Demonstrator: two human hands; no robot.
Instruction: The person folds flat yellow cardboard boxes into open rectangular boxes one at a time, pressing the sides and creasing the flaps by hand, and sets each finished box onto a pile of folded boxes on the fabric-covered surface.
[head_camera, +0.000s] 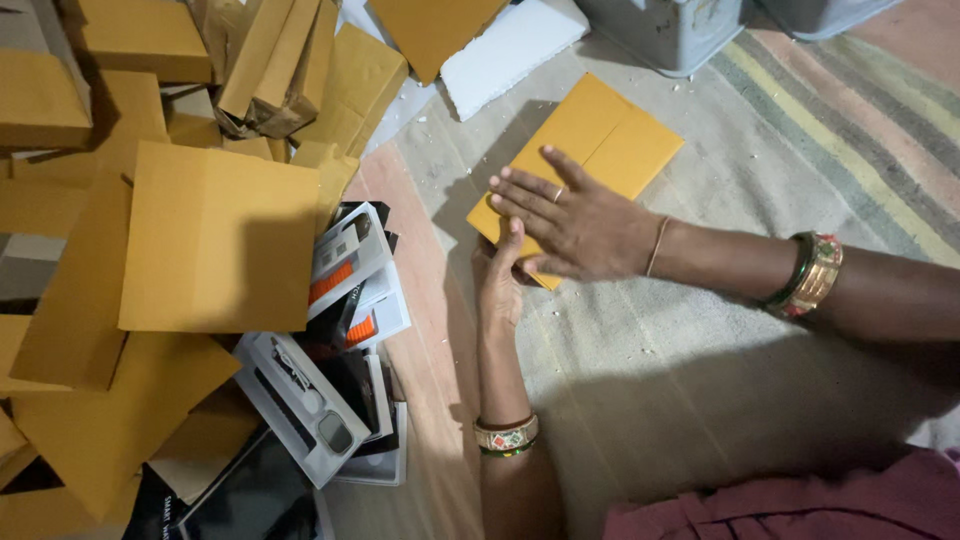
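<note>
Yellow cardboard box (590, 150) lain on striped mat (800, 130) | right hand (585, 225) pressed flat, fingers spread | left hand (497, 285) gripped on box's near edge | box pile (210, 240) left | grey bins (670, 30) beyond

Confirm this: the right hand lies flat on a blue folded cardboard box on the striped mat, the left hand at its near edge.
Not quite. The box is yellow-orange, not blue, as the head view shows. The right hand does lie flat on it on the striped mat, the left hand at its near edge.
</note>
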